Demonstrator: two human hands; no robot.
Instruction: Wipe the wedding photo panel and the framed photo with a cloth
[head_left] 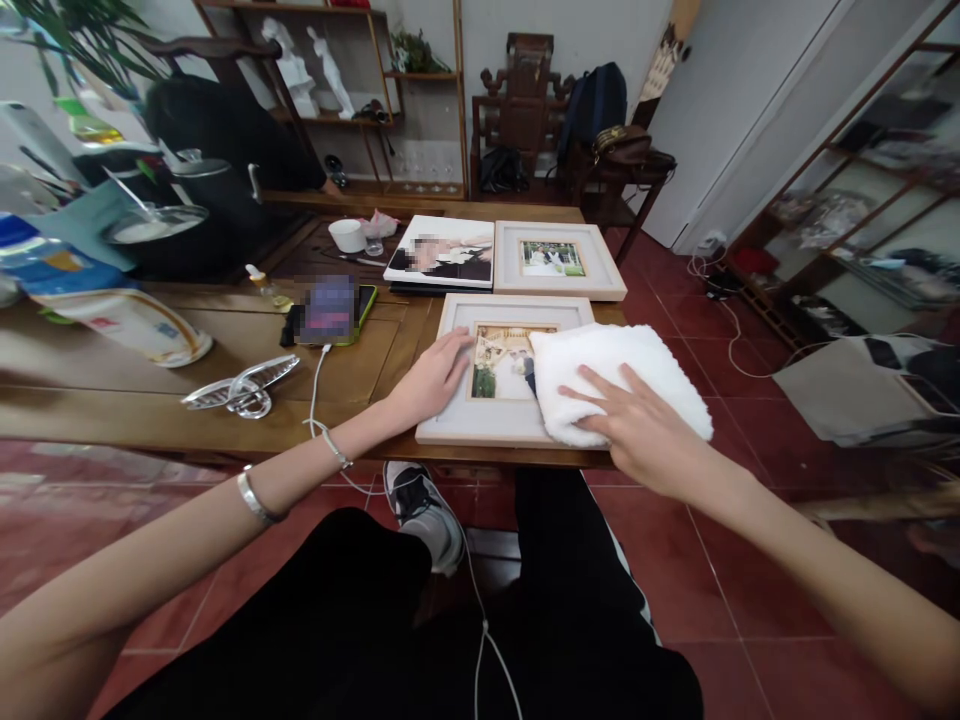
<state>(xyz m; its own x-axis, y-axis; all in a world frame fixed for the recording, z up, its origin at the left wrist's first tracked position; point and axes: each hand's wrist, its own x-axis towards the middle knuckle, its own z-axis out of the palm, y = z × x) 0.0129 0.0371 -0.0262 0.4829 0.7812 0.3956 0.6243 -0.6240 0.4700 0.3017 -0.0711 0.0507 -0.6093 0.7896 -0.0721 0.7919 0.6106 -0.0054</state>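
Note:
On the table's front edge lies a light wooden picture frame (491, 428) with a pale mat and a wedding photo (495, 368). My left hand (435, 375) rests on its left side, fingers stretched out, holding nothing. A fluffy white cloth (660, 375) covers the frame's right part and hangs past its right edge. Flat on top of the cloth is my right hand (630, 420), its fingers spread and pressing down. The cloth hides the right part of the photo.
Behind lie a second framed photo (611, 285) and a white-edged photo panel (450, 250). To the left are a phone (334, 310) on a white cable (316, 385), a clear hair claw (244, 388), a dropper bottle (266, 287) and a large blue-and-white bottle (112, 310).

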